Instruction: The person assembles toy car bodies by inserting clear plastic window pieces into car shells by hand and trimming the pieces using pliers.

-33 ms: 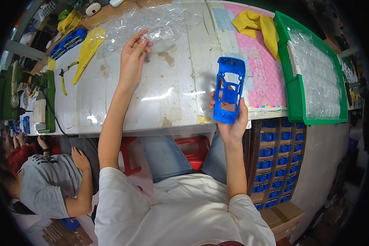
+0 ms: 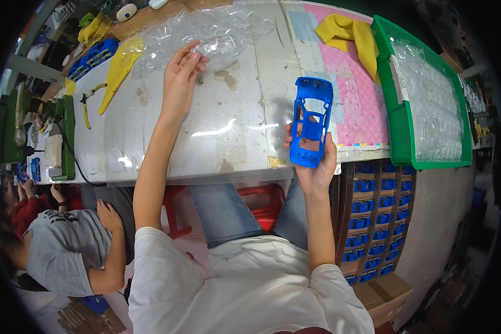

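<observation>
My left hand [image 2: 183, 67] pinches a clear plastic car window part [image 2: 220, 47] between thumb and fingers, in front of a heap of similar clear parts [image 2: 172, 33] at the back of the table. In my right hand [image 2: 317, 170] is a blue toy car body shell [image 2: 312, 128]. It stands nearly lengthwise above the table's front edge, with its window openings showing. My right thumb lies along its right side, and fingertips show at its left side and through a lower opening.
On the left lie yellow-handled pliers [image 2: 87, 106], a yellow cloth [image 2: 119, 69] and blue shells [image 2: 93, 57]. A green crate [image 2: 401, 128] of clear parts stands right, near another yellow cloth [image 2: 348, 39]. Below is a divided box [image 2: 345, 206] of blue shells. A co-worker [image 2: 67, 245] sits left.
</observation>
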`<state>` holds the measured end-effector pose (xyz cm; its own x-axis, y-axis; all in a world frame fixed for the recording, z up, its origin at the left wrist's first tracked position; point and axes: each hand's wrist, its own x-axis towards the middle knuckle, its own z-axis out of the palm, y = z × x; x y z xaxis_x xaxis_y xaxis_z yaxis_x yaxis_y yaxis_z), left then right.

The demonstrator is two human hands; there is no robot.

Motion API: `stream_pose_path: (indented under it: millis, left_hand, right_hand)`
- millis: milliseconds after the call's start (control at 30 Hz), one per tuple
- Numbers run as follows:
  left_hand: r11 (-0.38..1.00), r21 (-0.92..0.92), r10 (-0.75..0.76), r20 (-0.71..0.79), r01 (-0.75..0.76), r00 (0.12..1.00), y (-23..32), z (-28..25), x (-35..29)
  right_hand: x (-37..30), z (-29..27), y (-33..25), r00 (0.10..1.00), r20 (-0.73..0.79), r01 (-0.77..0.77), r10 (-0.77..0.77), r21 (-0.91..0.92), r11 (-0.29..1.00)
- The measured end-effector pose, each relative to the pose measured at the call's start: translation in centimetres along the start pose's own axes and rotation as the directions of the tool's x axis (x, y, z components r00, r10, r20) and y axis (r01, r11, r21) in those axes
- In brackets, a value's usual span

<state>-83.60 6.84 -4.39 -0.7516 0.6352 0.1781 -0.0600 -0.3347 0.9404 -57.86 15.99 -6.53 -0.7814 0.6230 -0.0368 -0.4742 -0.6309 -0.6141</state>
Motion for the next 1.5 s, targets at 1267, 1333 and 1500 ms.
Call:
stream_pose_path:
  millis: [1267, 1333, 1500]
  left_hand:
    - [0.598, 0.686, 0.246, 0.335, -0.414, 0.91, 0.0, 2.3, -1.4]
    - [0.604, 0.699, 0.226, 0.31, -0.383, 0.923, 0.0, 2.4, -1.6]
    - [0.601, 0.733, 0.154, 0.285, -0.319, 0.946, -0.2, 2.6, -1.7]
  right_hand:
    - [0.0, -0.7, -0.2, 0.998, 0.068, -0.013, -0.005, 0.274, 0.962]
    - [0.0, -0.8, -0.3, 0.998, 0.07, -0.017, -0.003, 0.283, 0.959]
    - [0.0, -1.1, -0.2, 0.997, 0.08, -0.029, 0.006, 0.285, 0.958]
